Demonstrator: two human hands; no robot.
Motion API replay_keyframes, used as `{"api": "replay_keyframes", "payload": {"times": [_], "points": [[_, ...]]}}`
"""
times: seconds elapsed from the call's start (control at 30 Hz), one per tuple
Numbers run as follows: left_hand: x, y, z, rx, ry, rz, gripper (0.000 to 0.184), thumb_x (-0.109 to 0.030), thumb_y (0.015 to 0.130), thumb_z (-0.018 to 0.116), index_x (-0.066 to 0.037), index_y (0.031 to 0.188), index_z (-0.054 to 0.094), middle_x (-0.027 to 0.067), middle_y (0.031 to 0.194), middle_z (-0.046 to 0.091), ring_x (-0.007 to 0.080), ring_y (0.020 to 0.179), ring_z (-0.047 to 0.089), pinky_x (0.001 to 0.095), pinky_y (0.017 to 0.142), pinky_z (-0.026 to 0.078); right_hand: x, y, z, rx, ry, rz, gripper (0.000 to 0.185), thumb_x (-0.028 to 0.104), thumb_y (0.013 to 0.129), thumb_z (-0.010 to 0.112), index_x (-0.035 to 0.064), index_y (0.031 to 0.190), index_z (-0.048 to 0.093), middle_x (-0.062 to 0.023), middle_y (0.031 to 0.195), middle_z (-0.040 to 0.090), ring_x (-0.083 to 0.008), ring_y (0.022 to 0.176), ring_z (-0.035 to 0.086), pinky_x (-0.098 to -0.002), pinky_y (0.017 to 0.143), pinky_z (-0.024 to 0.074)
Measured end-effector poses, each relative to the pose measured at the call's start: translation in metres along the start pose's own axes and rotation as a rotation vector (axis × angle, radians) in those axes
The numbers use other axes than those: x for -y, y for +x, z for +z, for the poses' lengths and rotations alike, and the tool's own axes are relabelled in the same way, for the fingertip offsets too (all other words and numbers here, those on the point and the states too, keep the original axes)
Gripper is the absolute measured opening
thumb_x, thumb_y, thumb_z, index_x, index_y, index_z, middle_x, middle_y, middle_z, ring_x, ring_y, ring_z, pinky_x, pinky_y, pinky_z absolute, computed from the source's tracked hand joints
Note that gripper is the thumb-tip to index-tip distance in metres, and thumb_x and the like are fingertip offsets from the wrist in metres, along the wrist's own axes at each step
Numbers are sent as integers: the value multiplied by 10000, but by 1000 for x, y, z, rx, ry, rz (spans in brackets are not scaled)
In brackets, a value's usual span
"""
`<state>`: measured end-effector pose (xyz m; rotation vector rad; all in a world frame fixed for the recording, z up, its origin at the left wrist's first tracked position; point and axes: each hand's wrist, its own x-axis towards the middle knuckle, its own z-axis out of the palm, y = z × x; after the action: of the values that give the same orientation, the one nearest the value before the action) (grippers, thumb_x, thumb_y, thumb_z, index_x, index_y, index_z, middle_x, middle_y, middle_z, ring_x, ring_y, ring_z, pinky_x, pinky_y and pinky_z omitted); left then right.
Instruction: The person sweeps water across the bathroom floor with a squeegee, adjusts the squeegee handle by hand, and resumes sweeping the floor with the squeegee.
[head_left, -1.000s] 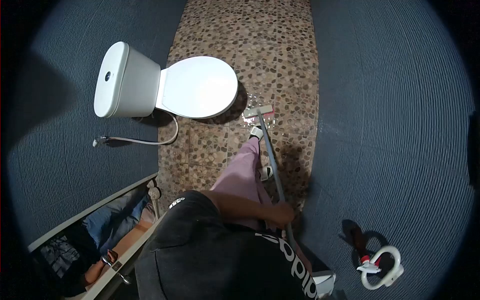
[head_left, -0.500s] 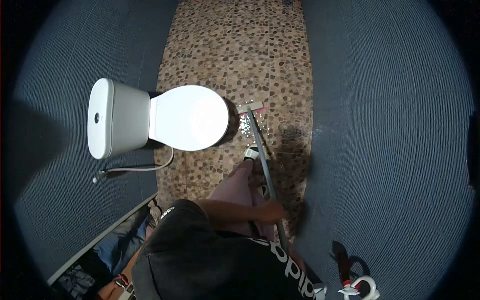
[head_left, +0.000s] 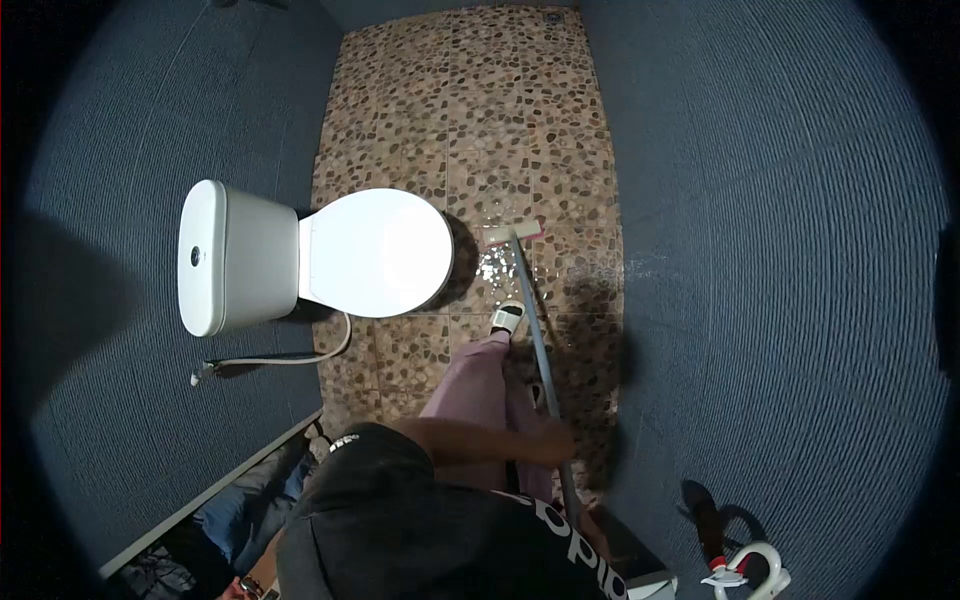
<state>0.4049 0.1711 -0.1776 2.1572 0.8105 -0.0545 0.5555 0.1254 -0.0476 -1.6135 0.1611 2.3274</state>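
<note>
My left hand (head_left: 550,442) is closed around the grey handle of a long-handled floor brush (head_left: 535,330). The brush's pale head (head_left: 513,233), with a pink edge, rests on the pebble-patterned floor just right of the toilet (head_left: 378,252). White, shiny suds or water (head_left: 497,272) lie behind the head. Lower down the handle, close to my shirt, part of my right arm or hand (head_left: 592,530) shows; its fingers are hidden. My foot in a black-and-white slipper (head_left: 508,317) stands beside the handle.
Ribbed grey walls (head_left: 760,250) bound the narrow floor (head_left: 400,110) on both sides. A hose (head_left: 290,359) runs from the left wall to the toilet. At lower right is a white hooked fixture (head_left: 755,570). A floor drain (head_left: 553,17) sits at the far end.
The view has shifted slightly, showing more of the far floor. The brush head has moved a little rightward, away from the toilet, with my left hand still on the handle.
</note>
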Motion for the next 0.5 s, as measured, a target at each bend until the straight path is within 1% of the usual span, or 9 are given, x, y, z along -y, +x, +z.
{"api": "replay_keyframes", "payload": {"times": [0.07, 0.13, 0.17, 0.23, 0.3, 0.4, 0.43, 0.47, 0.5], "points": [[-3, 6, 7, 84, 56, 2, 97, -160, 611, 610, -64, 619, 598, 112, 648, 548, 250, 592, 524, 418, 457, 394, -11, -5, -27, 135, 68, 17, 455, 268, 774, 514, 64, 1148, 354, 4, 620, 449, -66, 442, 389, -181, 407, 332], [33, 17, 35, -23, 143, -121, 122, -208, 593, 606, -88, 615, 592, 99, 621, 545, 250, 574, 526, 432, 460, 390, -11, 4, -13, 134, 48, -39, 407, 270, 775, 512, 59, 1101, 391, 4, 617, 444, -66, 443, 387, -184, 402, 325], [37, 11, -6, 46, 217, -298, 123, -213, 561, 576, -93, 587, 583, 89, 574, 536, 256, 556, 534, 420, 453, 403, -2, 27, -2, 153, 31, -72, 381, 280, 774, 513, 58, 1065, 407, 4, 617, 442, -67, 443, 386, -182, 401, 322], [84, 0, -38, 1, 49, -238, 142, -129, 555, 514, -53, 639, 599, 131, 648, 571, 275, 611, 566, 370, 485, 449, 6, 87, -4, 268, 42, -108, 336, 301, 773, 516, 58, 991, 436, 5, 620, 437, -71, 440, 383, -176, 401, 316], [117, 10, -41, -10, 138, -239, 182, -161, 515, 564, -37, 647, 586, 134, 635, 563, 287, 625, 556, 366, 530, 449, 17, 120, -1, 440, 286, 73, 554, 258, 762, 547, 70, 1210, 282, -45, 760, 493, -94, 476, 402, -214, 445, 359], [86, 14, -24, 14, 91, -211, 191, -157, 502, 568, -32, 644, 585, 136, 633, 558, 282, 642, 559, 375, 544, 447, -6, 98, -26, 397, 262, -77, 501, 267, 775, 531, 76, 1184, 314, -42, 751, 495, -92, 479, 401, -222, 426, 344], [51, 12, -27, 104, 74, -204, 147, -126, 557, 561, -28, 664, 585, 146, 674, 562, 272, 670, 557, 389, 573, 448, -18, 77, -40, 324, 171, -112, 382, 274, 782, 514, 72, 1074, 376, -37, 735, 487, -88, 506, 423, -205, 450, 373], [24, 26, 24, 152, 7, -364, 100, -126, 623, 548, -43, 663, 587, 144, 723, 561, 262, 697, 552, 382, 556, 441, -32, 46, -56, 249, 78, -147, 283, 281, 788, 498, 69, 965, 439, -31, 719, 479, -84, 532, 445, -188, 474, 402], [5, 43, 68, 201, -62, -523, 90, -126, 688, 535, -59, 662, 589, 142, 772, 561, 252, 724, 546, 375, 539, 434, -47, 10, -66, 66, 117, -85, 382, 303, 790, 494, 79, 1075, 375, -36, 696, 462, -89, 492, 407, -199, 429, 346]]}}
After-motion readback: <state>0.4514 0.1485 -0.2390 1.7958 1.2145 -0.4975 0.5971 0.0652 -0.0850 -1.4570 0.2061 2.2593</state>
